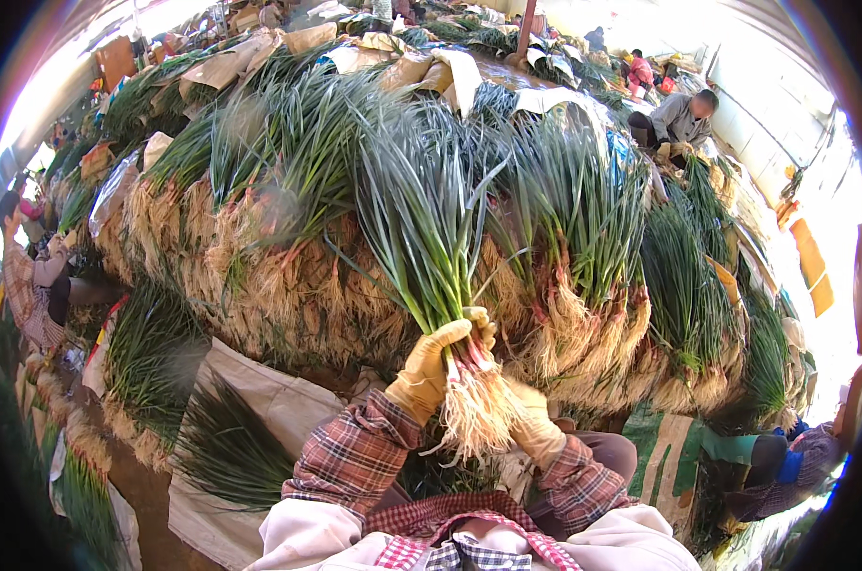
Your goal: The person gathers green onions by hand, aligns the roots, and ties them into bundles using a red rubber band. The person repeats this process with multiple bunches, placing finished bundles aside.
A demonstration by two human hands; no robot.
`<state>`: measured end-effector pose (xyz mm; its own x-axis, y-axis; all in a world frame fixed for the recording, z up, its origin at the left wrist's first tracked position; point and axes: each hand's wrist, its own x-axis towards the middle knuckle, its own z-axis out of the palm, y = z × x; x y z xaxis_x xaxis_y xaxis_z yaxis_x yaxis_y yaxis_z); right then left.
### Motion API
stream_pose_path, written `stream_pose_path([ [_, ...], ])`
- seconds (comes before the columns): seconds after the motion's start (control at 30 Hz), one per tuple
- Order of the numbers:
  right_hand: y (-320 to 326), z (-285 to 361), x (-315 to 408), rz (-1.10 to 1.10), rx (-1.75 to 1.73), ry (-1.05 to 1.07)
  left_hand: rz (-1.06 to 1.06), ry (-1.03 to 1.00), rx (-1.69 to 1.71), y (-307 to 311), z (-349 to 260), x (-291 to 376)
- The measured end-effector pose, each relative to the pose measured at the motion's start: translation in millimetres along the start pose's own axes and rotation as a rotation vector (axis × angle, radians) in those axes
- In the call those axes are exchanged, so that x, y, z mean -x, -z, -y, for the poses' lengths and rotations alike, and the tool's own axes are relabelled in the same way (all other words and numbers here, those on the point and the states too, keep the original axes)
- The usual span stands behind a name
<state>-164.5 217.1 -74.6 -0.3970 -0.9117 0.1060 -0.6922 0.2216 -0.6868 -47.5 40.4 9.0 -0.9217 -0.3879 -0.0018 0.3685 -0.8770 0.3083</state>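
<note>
Both of my hands wear tan gloves and hold one bunch of green onions [438,235] upright in front of me. My left hand [425,364] grips the bunch from the left, its thumb lying across the pale stems. On the other side my right hand [534,421] closes around it, partly hidden behind the stems and roots. Pale stringy roots [477,410] hang below my fingers, while the long green leaves fan out above. Just beyond rises a large heap of green onions [295,278], its roots facing me.
A beige sheet [224,517] with green onion leaves on it lies at my left. Nearby is another bundle of green onions [149,357]. People sit at the left [35,278], the upper right [681,125] and the lower right [788,464]. A post [526,32] stands behind the heap.
</note>
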Motion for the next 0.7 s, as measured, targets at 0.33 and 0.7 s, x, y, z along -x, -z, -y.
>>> stream_pose_path([
  [0.33, 19, 88, -115, 0.201, -1.293, -0.313, 0.071, 0.103, 0.053, 15, -4, 27],
  [0.7, -45, 35, -98, 0.430, -2.204, -0.476, 0.186, 0.041, 0.048, 19, -12, 36],
])
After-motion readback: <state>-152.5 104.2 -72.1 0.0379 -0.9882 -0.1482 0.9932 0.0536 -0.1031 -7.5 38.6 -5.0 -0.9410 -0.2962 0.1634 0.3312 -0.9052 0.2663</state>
